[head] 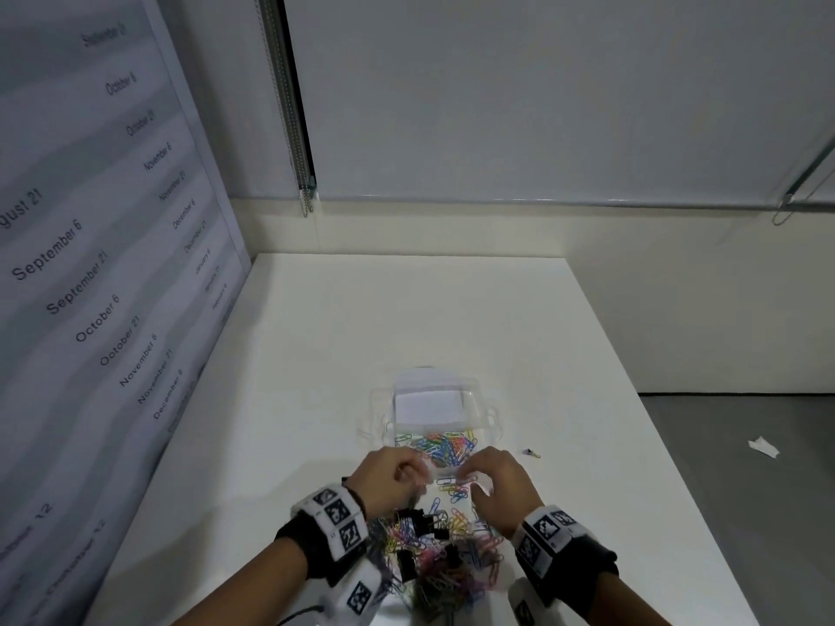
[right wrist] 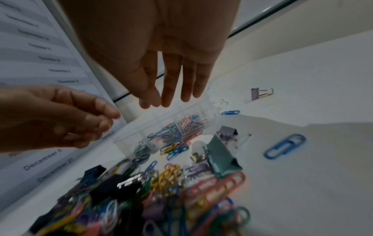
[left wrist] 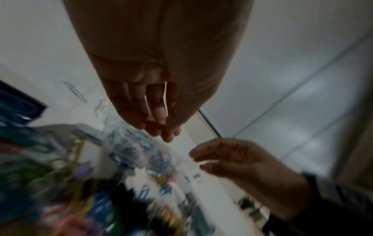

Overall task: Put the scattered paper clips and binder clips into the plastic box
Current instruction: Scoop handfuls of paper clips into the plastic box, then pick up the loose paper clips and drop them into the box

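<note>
A clear plastic box (head: 490, 415) stands mid-table, and its near compartment holds several coloured paper clips (head: 445, 445). A big pile of paper clips and black binder clips (head: 438, 553) lies in front of it, between my wrists. My left hand (head: 418, 473) hovers at the box's near left corner with its fingers loosely curled and nothing visible in them. My right hand (head: 470, 477) hovers at the near right corner. In the right wrist view its fingers (right wrist: 168, 89) are straight and empty above the box (right wrist: 129, 135). The left wrist view is blurred; the left hand's fingers (left wrist: 159, 126) hang down.
A purple binder clip (right wrist: 260, 94), a teal binder clip (right wrist: 222, 158) and blue paper clips (right wrist: 284, 148) lie apart to the right of the pile. A calendar panel (head: 90, 286) walls the table's left side. The table's right edge drops to a floor with a paper scrap (head: 763, 446).
</note>
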Demonstrator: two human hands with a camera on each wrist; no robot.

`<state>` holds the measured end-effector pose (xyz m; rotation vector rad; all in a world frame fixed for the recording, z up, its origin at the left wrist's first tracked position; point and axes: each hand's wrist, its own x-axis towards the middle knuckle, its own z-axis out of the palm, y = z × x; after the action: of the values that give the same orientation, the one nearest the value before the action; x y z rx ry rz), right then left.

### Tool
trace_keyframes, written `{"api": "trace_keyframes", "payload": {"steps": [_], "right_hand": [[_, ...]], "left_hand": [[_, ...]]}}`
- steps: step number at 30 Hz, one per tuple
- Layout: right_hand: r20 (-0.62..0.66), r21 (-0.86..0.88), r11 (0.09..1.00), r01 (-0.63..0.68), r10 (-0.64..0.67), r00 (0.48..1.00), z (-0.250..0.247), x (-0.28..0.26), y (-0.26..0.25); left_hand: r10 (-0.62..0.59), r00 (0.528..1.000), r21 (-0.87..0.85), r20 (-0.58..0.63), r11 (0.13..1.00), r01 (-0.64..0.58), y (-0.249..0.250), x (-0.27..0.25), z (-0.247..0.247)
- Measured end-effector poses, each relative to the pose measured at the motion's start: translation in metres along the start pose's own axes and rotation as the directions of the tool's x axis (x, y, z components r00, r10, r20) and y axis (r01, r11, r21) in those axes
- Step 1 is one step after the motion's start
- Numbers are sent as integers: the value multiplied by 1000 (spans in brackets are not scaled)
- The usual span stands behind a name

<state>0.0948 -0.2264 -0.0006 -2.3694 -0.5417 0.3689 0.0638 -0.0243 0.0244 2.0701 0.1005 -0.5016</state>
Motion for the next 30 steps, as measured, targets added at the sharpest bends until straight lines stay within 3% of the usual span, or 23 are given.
{"api": "trace_keyframes", "payload": {"steps": [2, 4, 8, 11, 17, 23, 26, 30], "right_hand": [[-9, 27, 999, 31, -31, 999, 5, -10, 3], [107, 46, 999, 23, -28, 994, 10, -20, 1], [304, -36, 999, 2, 9, 952, 31, -40, 0], [304, -119, 992, -43, 77, 950, 44, -47, -2], [218, -154, 985, -71, 104, 970, 39, -43, 0], [116, -151, 986, -67, 85, 990, 29, -54, 4], [138, -134, 991, -29, 48, 989, 29, -60, 0], [302, -224, 975, 1, 68, 951, 37, -60, -11]], "left_hand": [[27, 997, 170, 67, 985, -38, -10, -11, 10], [51, 992, 374, 119, 923, -92, -22, -17, 21], [110, 971, 546, 212, 811, -211, -38, -24, 45], [98, 963, 674, 251, 696, -247, -48, -29, 54], [-25, 967, 712, 255, 681, -170, -58, -42, 50], [-51, 984, 721, 168, 687, -88, -66, -50, 41], [24, 995, 721, 95, 688, -86, -68, -51, 41], [203, 976, 665, 82, 718, -205, -59, -54, 46]]}}
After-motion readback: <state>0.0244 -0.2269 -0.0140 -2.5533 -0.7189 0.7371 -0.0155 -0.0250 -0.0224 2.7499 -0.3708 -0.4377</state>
